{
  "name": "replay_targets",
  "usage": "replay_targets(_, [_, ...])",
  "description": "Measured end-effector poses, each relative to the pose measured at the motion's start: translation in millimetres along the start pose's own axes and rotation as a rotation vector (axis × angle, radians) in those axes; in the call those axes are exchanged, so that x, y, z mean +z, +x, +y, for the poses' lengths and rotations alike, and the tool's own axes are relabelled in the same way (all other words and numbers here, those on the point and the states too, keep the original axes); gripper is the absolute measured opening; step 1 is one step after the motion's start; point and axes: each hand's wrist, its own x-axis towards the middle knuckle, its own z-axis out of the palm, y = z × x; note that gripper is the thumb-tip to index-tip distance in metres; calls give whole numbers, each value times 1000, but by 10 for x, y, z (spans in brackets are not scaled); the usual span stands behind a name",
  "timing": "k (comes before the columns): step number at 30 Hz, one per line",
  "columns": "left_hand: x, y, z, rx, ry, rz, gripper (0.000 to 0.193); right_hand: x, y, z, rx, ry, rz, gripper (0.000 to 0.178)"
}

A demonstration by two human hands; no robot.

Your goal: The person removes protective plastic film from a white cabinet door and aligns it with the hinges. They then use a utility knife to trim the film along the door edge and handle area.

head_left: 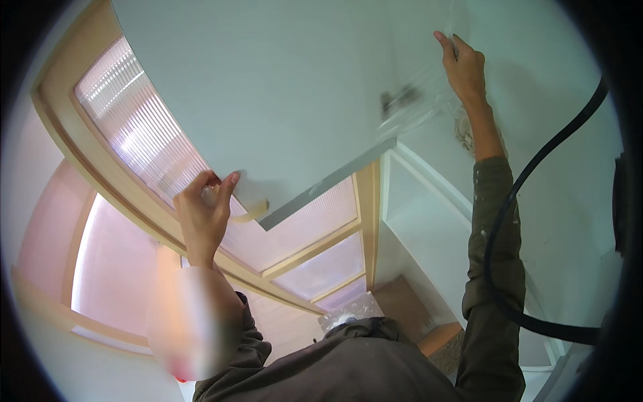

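My right hand (463,67) is raised at the upper right, fingers closed on clear plastic film (422,117). The film trails down and left, smeared by motion, in front of the pale wall. At the left, my left hand (203,209) is curled beside the edge of a large pale grey-green panel (281,100). A small whitish, translucent bit shows between its fingers; I cannot make out its kind. A pale yellow strip (251,213) that looks like tape curls at the panel's lower corner, right of that hand. Behind the film, a dark fitting (395,100) is blurred.
Wood-framed doors with ribbed translucent panes (144,107) stand at the left and below the panel. A thick black cable (499,234) loops in front of my right sleeve. A crumpled beige clump (463,132) lies by my right forearm. Below are a clear plastic heap (351,309) and brown board (402,301).
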Motion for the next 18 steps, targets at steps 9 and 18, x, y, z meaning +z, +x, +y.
replay_targets(9, [-447, -63, 133, -12, -77, 198, 46, -665, -57, -234, 202, 622, -447, 55])
replay_targets(18, [-620, 636, 225, 53, 85, 82, 81, -185, 626, -1609, -245, 344, 56, 91])
